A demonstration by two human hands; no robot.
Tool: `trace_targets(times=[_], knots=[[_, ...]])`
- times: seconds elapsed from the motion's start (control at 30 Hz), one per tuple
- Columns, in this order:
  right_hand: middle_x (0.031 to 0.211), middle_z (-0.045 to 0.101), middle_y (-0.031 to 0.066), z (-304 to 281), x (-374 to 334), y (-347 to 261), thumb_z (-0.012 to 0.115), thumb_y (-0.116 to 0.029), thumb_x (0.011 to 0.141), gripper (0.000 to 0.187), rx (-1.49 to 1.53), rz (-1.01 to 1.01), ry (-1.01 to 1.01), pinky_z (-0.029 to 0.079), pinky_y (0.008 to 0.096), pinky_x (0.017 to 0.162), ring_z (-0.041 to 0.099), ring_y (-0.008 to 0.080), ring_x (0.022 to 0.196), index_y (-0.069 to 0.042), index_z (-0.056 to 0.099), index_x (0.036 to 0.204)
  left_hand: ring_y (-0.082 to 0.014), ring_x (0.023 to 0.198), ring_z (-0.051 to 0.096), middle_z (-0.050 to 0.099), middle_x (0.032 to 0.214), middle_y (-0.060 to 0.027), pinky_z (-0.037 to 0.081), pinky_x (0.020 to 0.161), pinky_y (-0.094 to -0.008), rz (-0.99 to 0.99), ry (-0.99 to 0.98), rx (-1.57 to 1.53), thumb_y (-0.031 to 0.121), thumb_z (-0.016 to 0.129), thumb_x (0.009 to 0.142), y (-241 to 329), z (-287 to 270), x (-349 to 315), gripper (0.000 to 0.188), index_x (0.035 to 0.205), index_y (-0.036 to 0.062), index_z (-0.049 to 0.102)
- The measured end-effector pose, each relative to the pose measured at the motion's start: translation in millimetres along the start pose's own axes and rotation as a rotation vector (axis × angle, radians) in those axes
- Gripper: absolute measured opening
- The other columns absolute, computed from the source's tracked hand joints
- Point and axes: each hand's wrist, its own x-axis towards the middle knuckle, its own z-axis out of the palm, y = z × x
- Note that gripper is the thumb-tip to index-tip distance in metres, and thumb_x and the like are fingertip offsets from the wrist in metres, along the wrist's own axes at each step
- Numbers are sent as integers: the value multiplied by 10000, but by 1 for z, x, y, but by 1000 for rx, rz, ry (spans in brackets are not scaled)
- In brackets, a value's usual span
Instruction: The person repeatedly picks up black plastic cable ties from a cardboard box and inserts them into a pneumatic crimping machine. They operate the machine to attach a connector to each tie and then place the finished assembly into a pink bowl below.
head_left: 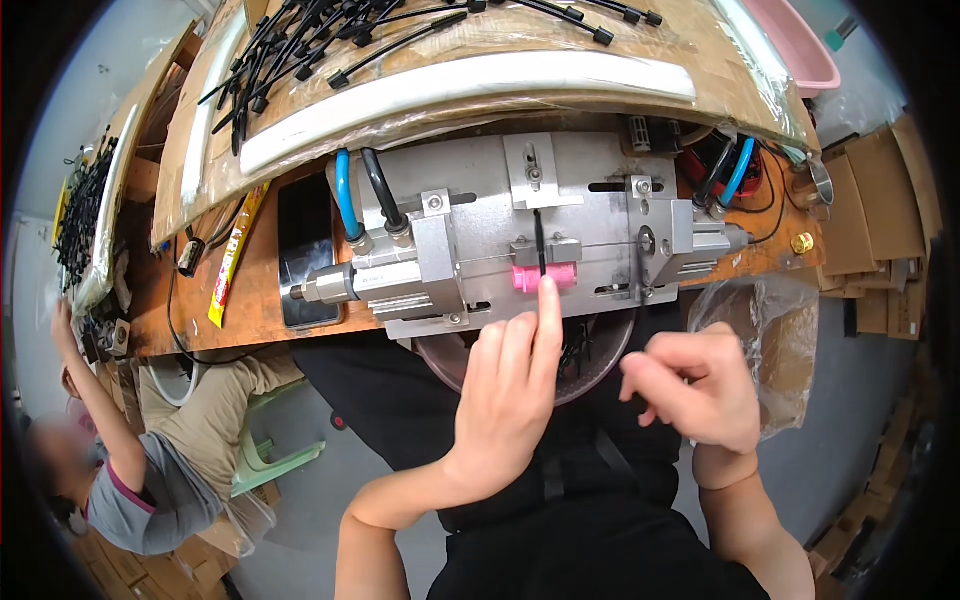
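My left hand point(508, 400) reaches up to the metal fixture point(490, 180), index finger stretched out, the other fingers loosely bent. Its index fingertip is at the near end of a slim black rod point(540, 240), over a pink block point(530, 278). The rod lies lengthwise on a small metal holder point(566, 248) in the fixture's middle. Off to the right, my right hand point(705, 385) hovers in front of the fixture with its fingers curled together; what they hold, if anything, is hidden. Under the fixture's front edge, a round tub point(445, 362) contains black pieces, partly covered by my left hand.
Pneumatic cylinders point(390, 285) with blue and black hoses flank the fixture. Behind it, a cardboard-covered board point(600, 110) bears many black rods point(300, 45). A phone point(308, 255) and yellow packet point(236, 255) lie left. Another person point(160, 490) sits far left; cardboard boxes point(880, 200) stand right.
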Motion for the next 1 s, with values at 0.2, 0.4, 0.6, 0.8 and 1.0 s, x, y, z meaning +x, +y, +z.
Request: trace_targets(times=[0.2,0.4,0.6,0.8,1.0], knots=[[570,603,42,-17,-7,15,579,-94,954,249,166,-27,28,398,192,427,583,67,487,26,638,744,-213,845,515,509,965,-92,462,764,-304,-37,-70,60,-28,592,746,11,9,10,663,1384,-90,424],[613,624,52,-17,-5,21,540,-136,989,279,301,-8,-134,388,193,447,530,56,490,19,633,777,-250,904,519,515,1005,-107,470,783,-337,-56,-93,-9,-23,646,734,7,0,10,691,1392,-53,436],[666,618,21,-6,-6,32,497,-192,1020,241,531,110,-617,416,212,480,543,61,532,-16,624,916,-196,950,508,564,1129,-100,432,812,-314,-192,-164,-1382,329,440,1038,11,-23,25,523,1383,-62,449],[635,528,21,20,-16,55,450,-249,1046,288,505,-282,-647,407,281,529,511,112,548,-29,543,885,-211,834,447,513,630,-26,380,793,-309,-402,84,-1956,236,520,997,35,-23,16,316,715,104,468],[583,506,137,28,-31,44,477,-186,1024,346,494,-347,-538,387,356,486,524,276,486,23,500,1299,-173,793,419,409,507,94,305,680,-277,-440,33,-2043,431,488,1002,42,-41,28,411,662,219,398]])
